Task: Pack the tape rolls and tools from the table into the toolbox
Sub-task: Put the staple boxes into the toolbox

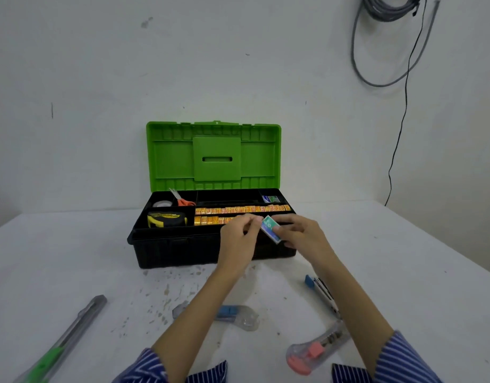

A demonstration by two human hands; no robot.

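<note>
A black toolbox (pixel 183 250) with its green lid (pixel 213 153) raised stands at the middle of the white table. Its tray holds a yellow tape measure (pixel 166 219), a clear tape roll (pixel 162 204), orange scissors (pixel 181 199), rows of small orange-yellow boxes (pixel 238 210) and a small box (pixel 270 199) at the back right. Just above the tray's front right, my left hand (pixel 238 236) and my right hand (pixel 299 233) both pinch a small green-and-white box (pixel 270 228).
On the table near me lie a green utility knife (pixel 70 335) at the left, a blue-and-clear tape dispenser (pixel 235 313) in the middle, a blue stapler (pixel 318 288) and a pink-and-clear dispenser (pixel 313 352) at the right. Cables (pixel 398 51) hang on the wall.
</note>
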